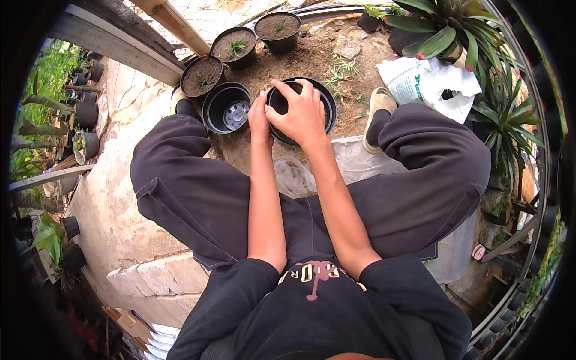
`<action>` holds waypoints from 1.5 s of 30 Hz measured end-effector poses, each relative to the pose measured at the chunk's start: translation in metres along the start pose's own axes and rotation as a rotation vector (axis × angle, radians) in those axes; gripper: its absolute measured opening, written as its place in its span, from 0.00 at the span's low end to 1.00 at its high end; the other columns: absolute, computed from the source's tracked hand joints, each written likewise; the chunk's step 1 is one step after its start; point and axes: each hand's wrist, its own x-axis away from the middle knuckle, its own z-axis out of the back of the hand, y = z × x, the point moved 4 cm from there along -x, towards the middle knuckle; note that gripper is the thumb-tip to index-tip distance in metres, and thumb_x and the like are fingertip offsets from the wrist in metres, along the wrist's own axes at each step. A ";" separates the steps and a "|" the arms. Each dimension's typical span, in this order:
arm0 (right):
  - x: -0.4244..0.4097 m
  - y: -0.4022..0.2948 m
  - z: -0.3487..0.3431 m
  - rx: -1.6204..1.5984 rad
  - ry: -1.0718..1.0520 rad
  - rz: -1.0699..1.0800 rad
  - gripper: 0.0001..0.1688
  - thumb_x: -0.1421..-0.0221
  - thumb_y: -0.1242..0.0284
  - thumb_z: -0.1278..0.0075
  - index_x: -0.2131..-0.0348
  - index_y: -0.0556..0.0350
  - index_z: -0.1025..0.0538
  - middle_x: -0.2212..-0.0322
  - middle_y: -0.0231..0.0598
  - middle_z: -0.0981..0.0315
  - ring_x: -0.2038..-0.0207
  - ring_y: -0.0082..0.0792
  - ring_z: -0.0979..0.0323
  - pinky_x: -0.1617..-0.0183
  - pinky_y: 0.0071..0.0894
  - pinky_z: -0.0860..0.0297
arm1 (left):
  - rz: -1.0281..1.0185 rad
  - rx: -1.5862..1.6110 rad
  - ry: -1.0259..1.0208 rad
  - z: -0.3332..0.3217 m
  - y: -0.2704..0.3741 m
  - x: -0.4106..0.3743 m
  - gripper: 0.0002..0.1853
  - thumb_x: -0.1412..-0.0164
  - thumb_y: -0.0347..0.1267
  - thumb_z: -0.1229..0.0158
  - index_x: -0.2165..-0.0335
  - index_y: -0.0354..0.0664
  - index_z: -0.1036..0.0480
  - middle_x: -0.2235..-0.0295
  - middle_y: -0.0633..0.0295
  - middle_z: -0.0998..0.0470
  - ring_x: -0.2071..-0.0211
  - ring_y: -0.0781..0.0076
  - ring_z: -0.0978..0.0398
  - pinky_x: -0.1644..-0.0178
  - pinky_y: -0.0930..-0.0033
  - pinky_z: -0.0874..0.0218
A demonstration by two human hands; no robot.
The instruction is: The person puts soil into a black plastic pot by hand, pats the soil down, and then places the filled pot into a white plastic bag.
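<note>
Between my knees stands a black plastic plant pot (331,108), with both hands over it. My right hand (299,108) is over the pot's mouth with its fingers spread and curved; whether it touches anything inside, I cannot tell. At the pot's left rim is my left hand (261,118), its fingers together and pointing up; its grip is unclear. An empty black pot with a grey perforated bottom (226,108) sits just left of that hand. Beyond it, three black pots of soil with small green plants, one left (201,76), one middle (234,47) and one right (277,31), stand in an arc.
Loose soil (306,58) and pulled green sprigs (342,69) lie behind the pot. A white sack (423,83) rests beyond my right knee, near red-tipped bromeliads (443,40). Clear plastic sheeting (360,159) lies between my legs. Wooden posts (173,27) stand at the upper left.
</note>
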 end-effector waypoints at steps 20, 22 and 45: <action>0.003 0.012 -0.020 0.054 -0.150 -0.086 0.38 0.54 0.50 0.42 0.42 0.33 0.25 0.44 0.56 0.36 0.44 0.61 0.35 0.40 0.58 0.35 | -0.018 -0.057 -0.070 0.001 -0.004 -0.005 0.16 0.31 0.43 0.46 0.55 0.45 0.23 0.60 0.66 0.21 0.59 0.78 0.23 0.54 0.68 0.32; 0.005 0.007 -0.021 0.039 -0.067 -0.052 0.40 0.55 0.51 0.42 0.42 0.34 0.25 0.44 0.56 0.36 0.43 0.62 0.36 0.40 0.58 0.35 | -0.008 0.017 -0.073 0.006 -0.008 -0.009 0.16 0.33 0.43 0.44 0.55 0.45 0.23 0.60 0.66 0.20 0.60 0.78 0.22 0.55 0.69 0.31; -0.013 0.008 0.025 -0.149 -0.057 -0.027 0.42 0.55 0.53 0.36 0.41 0.40 0.27 0.44 0.54 0.35 0.42 0.58 0.35 0.40 0.52 0.34 | 0.000 0.048 -0.003 -0.003 0.004 0.002 0.18 0.30 0.37 0.49 0.53 0.34 0.22 0.58 0.58 0.18 0.59 0.71 0.20 0.52 0.69 0.30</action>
